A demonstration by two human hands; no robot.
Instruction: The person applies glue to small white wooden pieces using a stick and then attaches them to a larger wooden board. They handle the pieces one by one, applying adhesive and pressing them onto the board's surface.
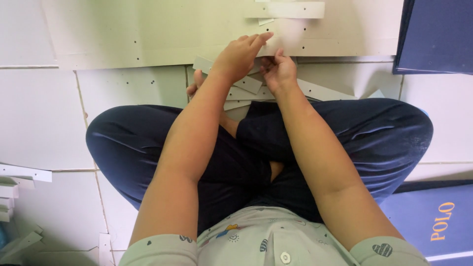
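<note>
Left hand (240,54) flat, fingers out, pressing card sheet (148,29); right hand (279,73) pinching strip (322,92) at sheet's near edge; loose strips piled near, unplaced

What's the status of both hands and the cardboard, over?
Left hand flat on the big cardboard sheet. Right hand pinching its near edge. Loose grey strips piled under the hands, nothing blocking.

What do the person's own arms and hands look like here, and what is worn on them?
Both arms are bare from the upper arm down. The left hand and right hand wear no gloves, and no rings, watch or bracelets show. Short pale sleeves end high on each arm: the left sleeve and right sleeve carry small dark heart-shaped prints.
</note>
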